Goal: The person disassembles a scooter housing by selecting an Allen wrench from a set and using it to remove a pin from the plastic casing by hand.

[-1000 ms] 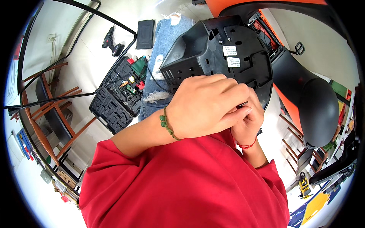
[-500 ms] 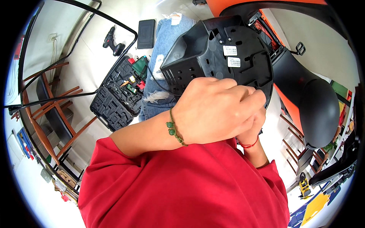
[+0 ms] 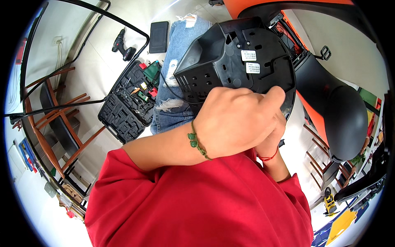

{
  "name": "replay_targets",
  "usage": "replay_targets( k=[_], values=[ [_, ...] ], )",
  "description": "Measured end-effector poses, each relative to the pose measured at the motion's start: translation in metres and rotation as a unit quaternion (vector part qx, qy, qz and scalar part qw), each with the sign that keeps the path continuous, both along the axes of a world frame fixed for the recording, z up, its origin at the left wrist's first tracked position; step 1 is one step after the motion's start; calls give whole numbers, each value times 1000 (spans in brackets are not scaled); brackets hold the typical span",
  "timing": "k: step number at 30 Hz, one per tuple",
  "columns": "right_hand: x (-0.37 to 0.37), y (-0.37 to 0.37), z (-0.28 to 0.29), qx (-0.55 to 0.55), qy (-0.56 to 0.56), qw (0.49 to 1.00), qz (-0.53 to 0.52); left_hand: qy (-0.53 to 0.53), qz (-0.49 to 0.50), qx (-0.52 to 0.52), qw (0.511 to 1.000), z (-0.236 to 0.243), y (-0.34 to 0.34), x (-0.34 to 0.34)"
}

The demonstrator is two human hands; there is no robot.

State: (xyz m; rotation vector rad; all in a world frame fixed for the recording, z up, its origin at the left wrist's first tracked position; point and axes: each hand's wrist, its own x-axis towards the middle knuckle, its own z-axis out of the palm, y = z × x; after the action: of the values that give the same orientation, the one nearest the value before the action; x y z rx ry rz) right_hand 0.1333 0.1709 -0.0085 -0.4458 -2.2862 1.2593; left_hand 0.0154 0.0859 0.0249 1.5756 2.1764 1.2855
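A large black plastic housing with slots, holes and two white labels rests over my lap, on blue ripped jeans. My left hand, wearing a green beaded bracelet, lies across its lower right part with curled fingers; what they grip is hidden. My right hand, with a red cord bracelet, is under and just right of the left, its fingers mostly covered by it. A thin black cable runs beside the housing's left side.
An open tool case, a drill and a black tablet-like slab lie on the floor left. A black tube frame and wooden chairs stand left. An orange-and-black scooter is close on my right.
My left hand has shifted right and slightly down, with its index finger now raised at the right. The small dark item seen between my fingers earlier is now hidden. The housing stays in place.
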Motion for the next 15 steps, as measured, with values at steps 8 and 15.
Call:
replay_targets(
  k=[8, 15],
  values=[
    [6, 3, -1, -42, -22, 999, 23, -261, -56, -44, 963, 2, -25, -8],
    [3, 6, -2, -11, -14, 998, 54, -23, -177, -56, 982, -3, -28, -39]
  ],
)
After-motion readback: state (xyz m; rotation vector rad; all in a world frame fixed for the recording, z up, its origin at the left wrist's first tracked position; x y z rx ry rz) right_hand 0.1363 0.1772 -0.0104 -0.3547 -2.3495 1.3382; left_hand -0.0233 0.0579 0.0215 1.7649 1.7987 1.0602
